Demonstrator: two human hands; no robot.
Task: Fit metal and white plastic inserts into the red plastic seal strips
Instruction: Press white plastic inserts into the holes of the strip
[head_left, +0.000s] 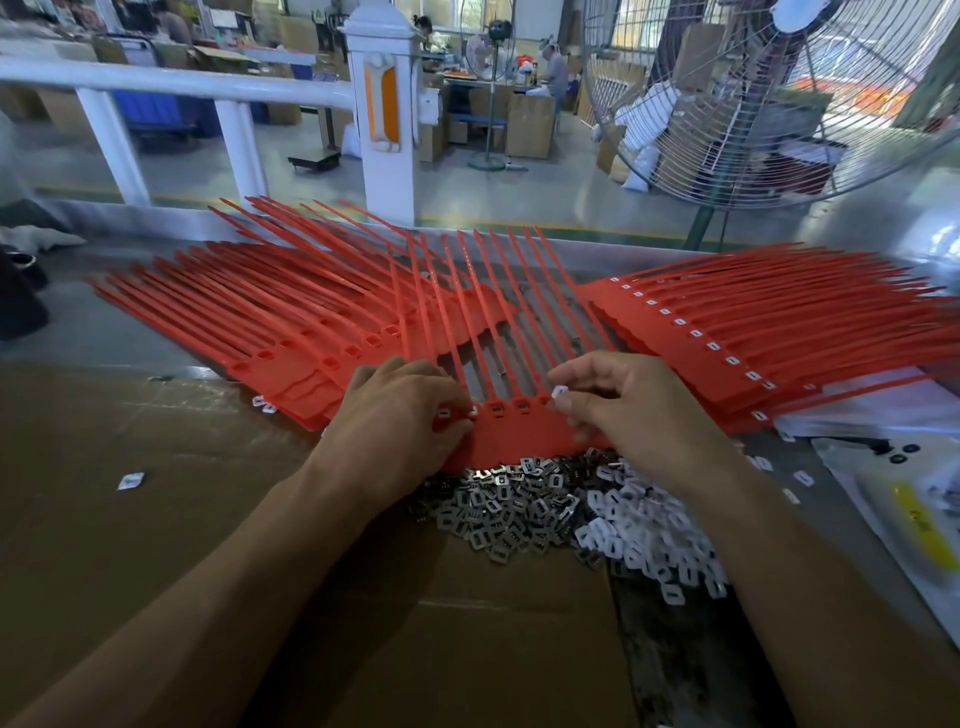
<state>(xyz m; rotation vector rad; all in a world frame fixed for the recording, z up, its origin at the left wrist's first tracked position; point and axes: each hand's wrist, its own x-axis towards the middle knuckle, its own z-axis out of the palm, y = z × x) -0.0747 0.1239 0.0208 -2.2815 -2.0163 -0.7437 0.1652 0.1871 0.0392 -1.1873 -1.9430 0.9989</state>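
Strips of red plastic, joined side by side into one comb (519, 431), lie across the near middle of the worktop (675, 649), their tails running away toward the far edge. The left hand (400, 415) rests on the comb's left end with fingers curled down, the fingertips pressing at a socket where a white insert (444, 413) already sits; whether it pinches anything I cannot tell. The right hand (634, 410) is narrowed to a pinch, thumb and forefinger holding a small white insert (561, 391) just above the comb's right-hand sockets. Two sockets between the hands show pale inserts.

Just near of the comb, touching its lower edge, is a heap of metal inserts (498, 512), and beside it on the right a heap of white plastic inserts (644, 530); the two heaps run into each other. A few stray white pieces lie apart on the cardboard (156, 519) that covers the left of the worktop.

Left of the comb is a fanned stack of strips (270, 312) with open sockets. To the right is another stack (779, 332) whose sockets show white. A large wire-guarded fan (779, 104) stands beyond the worktop, and a white railing post (382, 109) rises behind the middle.
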